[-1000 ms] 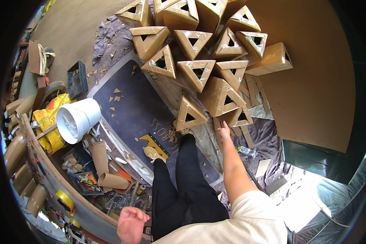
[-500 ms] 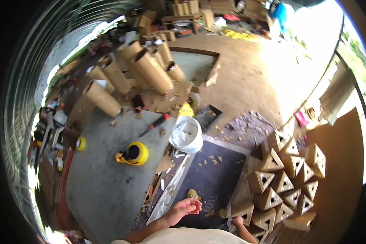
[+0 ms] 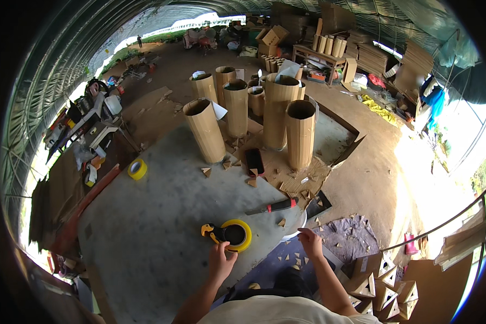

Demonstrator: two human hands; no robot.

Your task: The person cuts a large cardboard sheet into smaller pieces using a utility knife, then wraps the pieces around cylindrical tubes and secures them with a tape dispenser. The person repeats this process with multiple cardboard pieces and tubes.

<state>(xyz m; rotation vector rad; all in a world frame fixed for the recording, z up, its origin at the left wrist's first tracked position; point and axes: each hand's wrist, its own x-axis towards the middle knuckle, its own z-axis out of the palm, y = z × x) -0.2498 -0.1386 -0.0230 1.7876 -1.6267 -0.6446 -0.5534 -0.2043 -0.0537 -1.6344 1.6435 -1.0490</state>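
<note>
A tape dispenser (image 3: pixel 210 232) with a roll of yellow tape (image 3: pixel 247 237) lies on the grey tabletop in front of me. My left hand (image 3: pixel 220 263) is at its near edge, thumb and forefinger apart; whether the fingertips touch the roll I cannot tell. My right hand (image 3: pixel 311 244) hangs past the table's right edge, beside a mostly hidden white bucket (image 3: pixel 302 222), its fingers loosely bent and nothing seen in them. Beyond the dispenser lies a knife with a red and black handle (image 3: pixel 282 205). Several tall cardboard tubes (image 3: pixel 300 135) stand at the table's far side.
A second yellow tape roll (image 3: pixel 137 169) and a dark phone-like object (image 3: pixel 255 162) lie on the grey tabletop (image 3: pixel 146 232). Cardboard scraps (image 3: pixel 252 182) are scattered about. Triangular cardboard pieces (image 3: pixel 384 294) are piled at the lower right. A bench (image 3: pixel 318 56) stands far back.
My view has swung up and to the right pile's far side less. My left hand has moved onto the table near the tape dispenser; my right hand has risen from the cardboard pile.
</note>
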